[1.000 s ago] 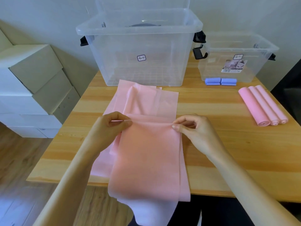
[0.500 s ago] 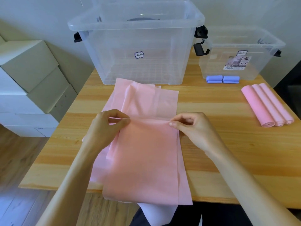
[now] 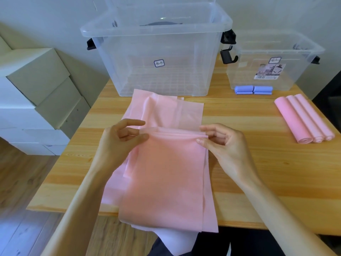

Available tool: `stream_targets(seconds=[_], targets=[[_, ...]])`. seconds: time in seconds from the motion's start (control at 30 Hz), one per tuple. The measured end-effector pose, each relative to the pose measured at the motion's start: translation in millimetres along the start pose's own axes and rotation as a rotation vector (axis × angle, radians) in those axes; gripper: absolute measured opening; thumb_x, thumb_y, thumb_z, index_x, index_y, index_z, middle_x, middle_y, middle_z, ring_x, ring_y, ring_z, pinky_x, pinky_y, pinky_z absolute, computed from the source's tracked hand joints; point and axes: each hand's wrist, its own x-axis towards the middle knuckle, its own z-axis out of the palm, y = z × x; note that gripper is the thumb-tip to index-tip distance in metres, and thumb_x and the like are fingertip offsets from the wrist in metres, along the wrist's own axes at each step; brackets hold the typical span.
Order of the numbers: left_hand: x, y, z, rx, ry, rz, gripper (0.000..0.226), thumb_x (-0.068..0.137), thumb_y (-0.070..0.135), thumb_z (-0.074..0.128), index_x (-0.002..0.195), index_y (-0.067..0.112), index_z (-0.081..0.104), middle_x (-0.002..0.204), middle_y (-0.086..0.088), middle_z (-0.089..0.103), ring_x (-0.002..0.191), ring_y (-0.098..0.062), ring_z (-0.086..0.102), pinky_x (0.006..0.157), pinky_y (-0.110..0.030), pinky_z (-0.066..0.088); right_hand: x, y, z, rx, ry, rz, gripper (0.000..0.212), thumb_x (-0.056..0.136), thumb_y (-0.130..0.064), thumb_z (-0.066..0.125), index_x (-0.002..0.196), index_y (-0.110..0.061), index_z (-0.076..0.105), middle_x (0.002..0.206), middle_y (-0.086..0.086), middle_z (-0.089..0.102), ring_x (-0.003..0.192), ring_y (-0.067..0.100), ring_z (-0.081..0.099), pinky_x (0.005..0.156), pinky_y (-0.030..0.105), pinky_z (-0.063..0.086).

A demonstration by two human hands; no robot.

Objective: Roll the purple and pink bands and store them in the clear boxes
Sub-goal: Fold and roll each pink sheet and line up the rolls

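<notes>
While the left hand (image 3: 120, 140) and right hand (image 3: 219, 143) each pinch an end of the first small fold in the top pink band (image 3: 166, 172), the risks are plain in the head view. It lies on other loose bands (image 3: 166, 108) on the table (image 3: 267, 172); uneven turning could skew the roll or drag a lower sheet along. Both clear boxes (image 3: 166, 52) wait behind.

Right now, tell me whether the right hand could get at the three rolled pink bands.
Probably yes. The rolled pink bands lie in the open on the table off to that side, with bare wood between. But the right hand is pinching the pink band being rolled and must let go first.
</notes>
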Motion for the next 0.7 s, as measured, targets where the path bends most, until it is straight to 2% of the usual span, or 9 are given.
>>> stream_targets(seconds=[0.1, 0.2, 0.3, 0.37, 0.43, 0.47, 0.57, 0.63, 0.7], targets=[[-8.9, 6.2, -5.9, 0.075, -0.035, 0.025, 0.031, 0.083, 0.014, 0.077, 0.110, 0.028, 0.072, 0.084, -0.001, 0.073, 0.079, -0.012, 0.071, 0.066, -0.004, 0.047, -5.9, -4.9, -2.9, -0.093, -0.012, -0.016, 0.025, 0.083, -0.006, 0.077, 0.104, -0.019, 0.073, 0.079, -0.009, 0.068, 0.067, 0.001, 0.062, 0.068, 0.007, 0.044], [-22.5, 12.4, -14.5, 0.215, -0.045, 0.069, 0.016, 0.084, 0.020, 0.077, 0.095, 0.032, 0.076, 0.080, 0.003, 0.073, 0.076, -0.012, 0.069, 0.065, -0.007, 0.047, -12.8, -10.1, -4.4, -0.189, -0.019, -0.099, 0.011, 0.083, -0.008, 0.076, 0.090, -0.016, 0.077, 0.083, -0.007, 0.071, 0.073, 0.003, 0.062, 0.069, 0.010, 0.044], [-38.5, 22.9, -25.1, 0.292, -0.038, 0.156, 0.011, 0.084, 0.023, 0.077, 0.082, 0.034, 0.075, 0.079, 0.009, 0.072, 0.074, -0.007, 0.067, 0.067, -0.006, 0.046, -22.2, -20.2, -8.4, -0.252, -0.010, -0.174, 0.009, 0.082, -0.009, 0.078, 0.084, -0.018, 0.076, 0.085, -0.007, 0.063, 0.078, 0.002, 0.058, 0.072, 0.009, 0.041], [-50.9, 32.0, -33.1, 0.298, -0.041, 0.226, 0.012, 0.083, 0.023, 0.077, 0.078, 0.034, 0.075, 0.083, 0.011, 0.071, 0.077, -0.004, 0.066, 0.071, -0.005, 0.045, -30.3, -29.5, -13.8, -0.277, -0.024, -0.219, 0.007, 0.082, -0.012, 0.078, 0.084, -0.018, 0.075, 0.090, -0.008, 0.063, 0.089, 0.002, 0.059, 0.078, 0.008, 0.038], [-65.8, 42.7, -41.5, 0.298, -0.069, 0.273, 0.002, 0.078, 0.034, 0.074, 0.078, 0.036, 0.074, 0.091, 0.012, 0.068, 0.085, -0.004, 0.066, 0.078, -0.010, 0.047, -40.9, -39.6, -22.1, -0.262, -0.066, -0.239, 0.007, 0.083, -0.012, 0.076, 0.084, -0.018, 0.073, 0.096, -0.011, 0.070, 0.097, 0.000, 0.061, 0.083, 0.007, 0.039], [-73.9, 48.5, -46.2, 0.304, -0.084, 0.297, 0.007, 0.075, 0.040, 0.072, 0.081, 0.038, 0.074, 0.095, 0.013, 0.068, 0.090, -0.004, 0.066, 0.082, -0.013, 0.048, -48.0, -48.2, -26.6, -0.233, -0.114, -0.223, 0.006, 0.084, -0.013, 0.075, 0.084, -0.019, 0.072, 0.096, -0.013, 0.072, 0.099, -0.001, 0.063, 0.085, 0.008, 0.040], [-98.0, 62.4, -57.7, 0.315, -0.145, 0.356, 0.016, 0.072, 0.048, 0.081, 0.083, 0.041, 0.072, 0.102, 0.022, 0.071, 0.099, 0.002, 0.066, 0.089, -0.016, 0.049, -71.9, -68.2, -38.6, -0.176, -0.210, -0.191, 0.003, 0.083, -0.021, 0.073, 0.082, -0.023, 0.071, 0.088, -0.016, 0.075, 0.093, 0.001, 0.068, 0.082, 0.008, 0.044], [-113.3, 66.2, -63.2, 0.300, -0.197, 0.365, 0.014, 0.074, 0.052, 0.077, 0.082, 0.042, 0.071, 0.094, 0.024, 0.074, 0.095, 0.004, 0.069, 0.088, -0.017, 0.051, -87.5, -82.4, -43.3, -0.156, -0.228, -0.180, 0.005, 0.077, -0.032, 0.071, 0.079, -0.028, 0.069, 0.081, -0.014, 0.075, 0.086, 0.003, 0.069, 0.078, 0.009, 0.045], [-126.6, 66.9, -68.0, 0.303, -0.244, 0.377, 0.023, 0.072, 0.062, 0.069, 0.083, 0.041, 0.070, 0.084, 0.017, 0.075, 0.085, -0.001, 0.072, 0.081, -0.019, 0.055, -100.2, -86.3, -53.2, -0.145, -0.281, -0.169, 0.011, 0.073, -0.039, 0.071, 0.080, -0.031, 0.068, 0.076, -0.012, 0.075, 0.079, 0.004, 0.069, 0.075, 0.009, 0.045]])
